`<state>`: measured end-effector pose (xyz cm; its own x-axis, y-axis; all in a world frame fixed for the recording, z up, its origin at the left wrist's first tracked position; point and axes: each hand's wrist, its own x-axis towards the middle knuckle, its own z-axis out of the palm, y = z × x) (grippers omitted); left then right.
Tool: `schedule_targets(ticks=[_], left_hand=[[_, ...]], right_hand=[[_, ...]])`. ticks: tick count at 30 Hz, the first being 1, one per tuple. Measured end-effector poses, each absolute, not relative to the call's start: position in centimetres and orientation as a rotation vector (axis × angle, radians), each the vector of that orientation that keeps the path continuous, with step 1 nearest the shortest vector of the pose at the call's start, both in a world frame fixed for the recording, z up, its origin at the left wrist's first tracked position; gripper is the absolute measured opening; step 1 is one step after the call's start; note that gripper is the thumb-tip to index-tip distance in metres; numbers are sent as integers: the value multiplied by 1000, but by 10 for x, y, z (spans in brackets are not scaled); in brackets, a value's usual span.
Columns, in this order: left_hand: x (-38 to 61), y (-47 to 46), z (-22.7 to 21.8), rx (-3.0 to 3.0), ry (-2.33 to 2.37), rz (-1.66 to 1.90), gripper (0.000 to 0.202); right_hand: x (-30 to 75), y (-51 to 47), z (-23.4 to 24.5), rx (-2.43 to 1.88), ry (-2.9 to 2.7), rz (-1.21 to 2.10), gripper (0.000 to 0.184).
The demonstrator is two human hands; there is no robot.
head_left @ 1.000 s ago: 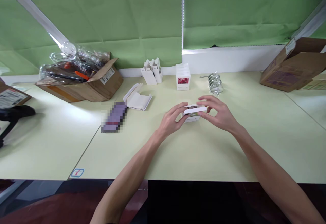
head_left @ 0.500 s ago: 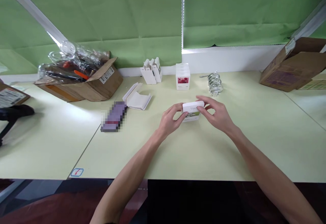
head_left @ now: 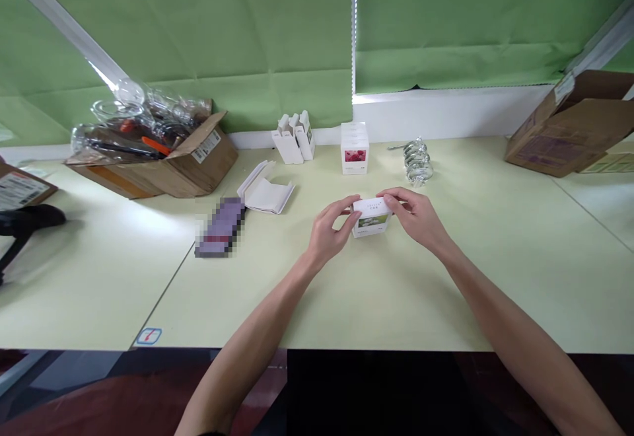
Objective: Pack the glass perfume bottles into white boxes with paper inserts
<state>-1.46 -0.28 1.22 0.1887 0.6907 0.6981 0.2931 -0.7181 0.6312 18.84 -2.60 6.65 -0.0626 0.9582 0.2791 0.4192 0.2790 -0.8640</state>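
Observation:
A small white box (head_left: 372,216) with a green picture on its front stands on the pale table (head_left: 347,290), a little past the middle. My left hand (head_left: 331,230) grips its left side with thumb and fingers. My right hand (head_left: 415,215) holds its right side, fingertips on the closed top. Both hands are closed on the box.
Behind stand a white box with a red picture (head_left: 354,150), two small open white cartons (head_left: 294,139), flattened white cartons (head_left: 266,190) and clear glass items (head_left: 417,160). A blurred purple item (head_left: 220,228) lies left. Open cardboard boxes sit far left (head_left: 163,155) and far right (head_left: 569,129).
The box's top flap, raised a second ago, now lies shut. My right hand's fingers came down onto the top, and both hands shifted slightly away from me.

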Motion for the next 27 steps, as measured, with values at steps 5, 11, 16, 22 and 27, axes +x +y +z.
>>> schedule_targets(ticks=[5, 11, 16, 22, 27], left_hand=[[-13, -4, 13, 2057, 959, 1642, 19], [-15, -3, 24, 2184, 829, 1704, 11], [-14, -4, 24, 2177, 841, 1674, 10], [-10, -10, 22, 1867, 951, 1620, 18], [-8, -11, 24, 1844, 976, 1608, 16]], right_hand=[[188, -26, 68, -1298, -1602, 791, 31], [189, -28, 71, -1290, -1555, 811, 30], [189, -29, 68, -1294, -1520, 738, 26], [187, -27, 67, -1317, -1530, 753, 27], [188, -26, 67, -1312, -1564, 781, 26]])
